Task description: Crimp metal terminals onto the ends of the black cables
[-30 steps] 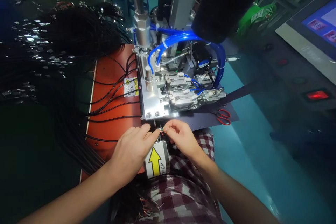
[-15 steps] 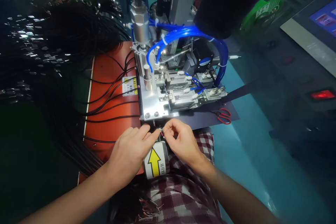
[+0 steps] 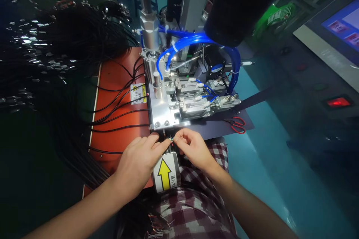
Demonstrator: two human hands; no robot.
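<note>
Thin coloured wires [image 3: 172,140], red, green and pale strands among them, show between my fingertips at the machine's near edge. My left hand [image 3: 138,160] is closed, its thumb tip pressed at these wires from the left. What lies under its curled fingers is hidden. From the right, my right hand [image 3: 195,148] pinches the wires between thumb and forefinger. Just below my fingertips is a metal cover with a white label and yellow arrow [image 3: 165,174]. The metal machine [image 3: 161,110] with small pneumatic clamps stands right beyond both hands.
Black cables [image 3: 120,129] cross the orange-red surface [image 3: 114,71] into the machine from a large bundle [image 3: 75,33] on the left. Red-handled scissors [image 3: 238,124] lie on the dark plate at right. Blue air tubes [image 3: 196,39] arch over the machine. A control panel [image 3: 322,67] stands far right.
My right fingertips have shifted slightly at the wires, and the red strand's position looks a little different. Both hands otherwise stay in place; the view has tilted slightly.
</note>
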